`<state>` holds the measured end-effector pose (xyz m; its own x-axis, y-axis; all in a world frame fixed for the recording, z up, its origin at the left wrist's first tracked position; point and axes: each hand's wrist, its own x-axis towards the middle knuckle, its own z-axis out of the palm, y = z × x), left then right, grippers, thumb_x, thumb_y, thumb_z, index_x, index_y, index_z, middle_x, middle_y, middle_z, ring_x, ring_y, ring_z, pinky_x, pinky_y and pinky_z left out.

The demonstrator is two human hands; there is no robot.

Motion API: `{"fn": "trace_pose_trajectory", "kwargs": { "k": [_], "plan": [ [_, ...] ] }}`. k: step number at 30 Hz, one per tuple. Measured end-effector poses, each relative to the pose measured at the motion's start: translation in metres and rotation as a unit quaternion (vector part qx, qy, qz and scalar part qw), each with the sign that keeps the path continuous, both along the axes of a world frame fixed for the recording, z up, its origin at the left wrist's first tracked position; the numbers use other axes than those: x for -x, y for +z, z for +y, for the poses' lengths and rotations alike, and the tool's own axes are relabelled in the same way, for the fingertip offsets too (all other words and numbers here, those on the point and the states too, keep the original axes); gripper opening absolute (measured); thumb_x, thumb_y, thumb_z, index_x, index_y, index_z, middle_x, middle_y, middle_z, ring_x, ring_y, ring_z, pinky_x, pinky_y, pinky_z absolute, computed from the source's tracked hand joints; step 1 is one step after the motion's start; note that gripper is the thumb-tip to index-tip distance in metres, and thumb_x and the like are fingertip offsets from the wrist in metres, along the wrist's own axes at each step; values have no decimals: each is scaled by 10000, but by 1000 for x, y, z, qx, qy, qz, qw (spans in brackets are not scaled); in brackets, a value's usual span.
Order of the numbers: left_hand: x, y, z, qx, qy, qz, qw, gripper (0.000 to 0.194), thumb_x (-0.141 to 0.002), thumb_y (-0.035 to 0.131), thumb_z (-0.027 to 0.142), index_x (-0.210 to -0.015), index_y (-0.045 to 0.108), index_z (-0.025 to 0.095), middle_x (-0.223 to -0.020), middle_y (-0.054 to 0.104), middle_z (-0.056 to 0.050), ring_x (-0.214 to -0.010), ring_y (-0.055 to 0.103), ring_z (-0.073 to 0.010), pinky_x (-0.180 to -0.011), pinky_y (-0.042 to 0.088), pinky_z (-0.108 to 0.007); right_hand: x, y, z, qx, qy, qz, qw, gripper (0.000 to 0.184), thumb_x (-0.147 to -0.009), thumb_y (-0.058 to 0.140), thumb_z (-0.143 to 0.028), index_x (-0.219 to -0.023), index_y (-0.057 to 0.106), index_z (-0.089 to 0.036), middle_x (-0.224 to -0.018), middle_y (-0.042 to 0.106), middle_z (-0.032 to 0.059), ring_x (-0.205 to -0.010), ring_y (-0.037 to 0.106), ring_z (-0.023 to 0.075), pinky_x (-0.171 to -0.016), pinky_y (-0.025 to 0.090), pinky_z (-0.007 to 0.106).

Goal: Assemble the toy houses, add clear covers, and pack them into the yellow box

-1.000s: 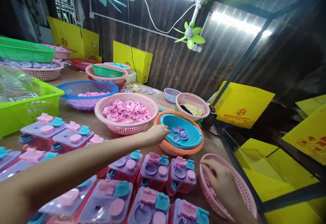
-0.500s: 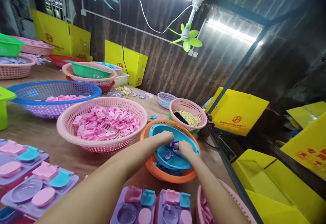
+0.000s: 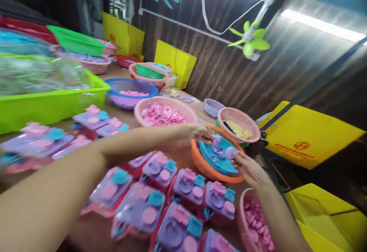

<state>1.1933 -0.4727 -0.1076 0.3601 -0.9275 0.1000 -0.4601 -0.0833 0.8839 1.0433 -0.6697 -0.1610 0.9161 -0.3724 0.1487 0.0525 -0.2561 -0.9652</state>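
1. My left hand (image 3: 203,131) reaches to the left side of the orange basket (image 3: 200,164), its fingers drawn together on a small purple piece (image 3: 217,140); blur hides that piece's exact shape.
2. My right hand (image 3: 249,167) is nearly closed, fingertips pinching a round purple disc (image 3: 230,152) by its edge, over the right side of the blue bowl (image 3: 228,167).
3. The blue bowl sits inside the orange basket, with more purple parts (image 3: 220,153) lying in it between my hands.
4. Nearer me on the surface (image 3: 182,159) stand boxes with purple lids (image 3: 137,214), bearing pink and blue fittings.
5. Beside my right forearm, a pink basket (image 3: 241,208) holds pink pieces (image 3: 258,223).
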Motion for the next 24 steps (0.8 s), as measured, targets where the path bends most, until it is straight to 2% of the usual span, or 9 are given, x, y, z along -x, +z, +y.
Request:
{"fn": "trace_pose_trajectory", "kwargs": {
  "k": [2,4,6,8,12,15,18,21,24],
  "plan": [
    [9,-4,51,-10,15,91,996,159,-848,491,138,-881,632,72,-636,596,-6,-650,602,-112,-658,522,-269,28,4,39,-3,42,61,997,343,-632,748,-423,-832,680,-153,-635,639,25,-535,594,128,-489,497,224],
    [25,-9,113,-7,37,125,991,161,-827,546,201,-844,646,75,-626,597,-5,-607,579,-101,-617,491,-241,59,2,86,53,91,97,990,292,-709,698,-393,-907,684,-180,-695,652,30,-599,601,142,-548,508,247],
    [48,-19,177,-14,75,62,995,186,-811,579,268,-772,656,103,-604,588,4,-551,538,-89,-545,444,-211,85,-11,140,140,141,80,977,198,-786,629,-348,-917,684,-211,-789,658,31,-700,604,152,-618,500,253],
    [71,-36,235,-17,145,-40,989,203,-816,576,292,-733,659,127,-612,595,6,-546,523,-88,-514,412,-195,100,-34,193,229,166,18,959,135,-842,562,-285,-883,679,-231,-833,647,25,-767,585,155,-663,476,259],
    [106,-87,318,2,276,-177,945,193,-858,536,281,-830,680,155,-777,670,-29,-680,599,-118,-597,451,-202,93,-87,271,441,97,-84,888,186,-872,489,-166,-938,654,-220,-788,619,29,-772,516,187,-692,390,324],
    [118,-124,348,2,308,-240,921,190,-879,513,261,-912,681,179,-884,690,-42,-782,638,-133,-683,487,-212,79,-110,294,552,53,-87,828,209,-835,506,-97,-956,643,-201,-808,614,33,-795,482,214,-690,331,349],
    [120,-150,357,1,315,-327,891,195,-884,502,231,-980,668,196,-978,691,-44,-884,646,-147,-756,504,-229,75,-116,301,606,44,-84,790,224,-804,514,-54,-952,634,-170,-826,615,35,-800,459,223,-688,308,355],
    [117,-161,351,-18,289,-422,859,202,-881,490,177,-1006,648,194,-1013,685,-42,-891,642,-151,-739,510,-237,76,-114,301,630,56,-86,770,232,-795,509,-34,-956,626,-155,-837,618,32,-795,445,218,-681,301,352],
    [113,-161,342,-74,236,-500,830,211,-872,480,125,-1014,629,173,-992,675,-56,-831,627,-156,-692,502,-250,75,-112,300,615,79,-62,782,215,-793,525,-42,-936,620,-172,-833,611,17,-800,447,207,-678,302,340]
  ]
}}
